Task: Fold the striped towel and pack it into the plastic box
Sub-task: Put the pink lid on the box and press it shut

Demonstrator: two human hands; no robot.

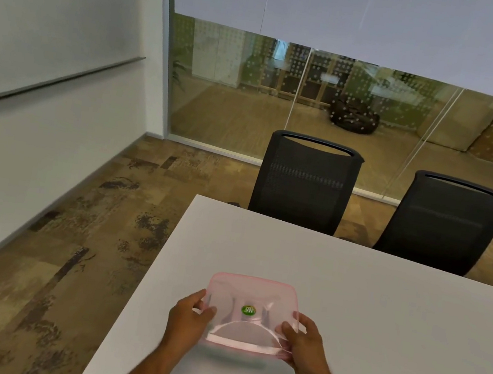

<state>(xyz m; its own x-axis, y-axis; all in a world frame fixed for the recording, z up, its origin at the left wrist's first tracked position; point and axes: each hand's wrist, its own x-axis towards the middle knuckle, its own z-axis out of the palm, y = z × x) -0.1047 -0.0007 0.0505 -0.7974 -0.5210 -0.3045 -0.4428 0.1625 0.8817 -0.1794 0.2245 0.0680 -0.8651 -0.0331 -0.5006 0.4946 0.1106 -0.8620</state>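
Pink translucent plastic box (250,314), lid apparently on, held at the near-left part of the white surface (379,318) close to its left edge. The left hand (189,317) and right hand (303,342) each close on one side, thumbs on top, probably to steady it for opening. No striped towel is in view; two black chairs (305,179) stand at the far edge.

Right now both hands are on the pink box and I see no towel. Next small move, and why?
Probably set the plastic box down flat on the white table and let go. The left hand and right hand grip its two sides, it looks tilted with a shadow beneath, and the striped towel is not in view. Both hands must be free to fetch and fold it.
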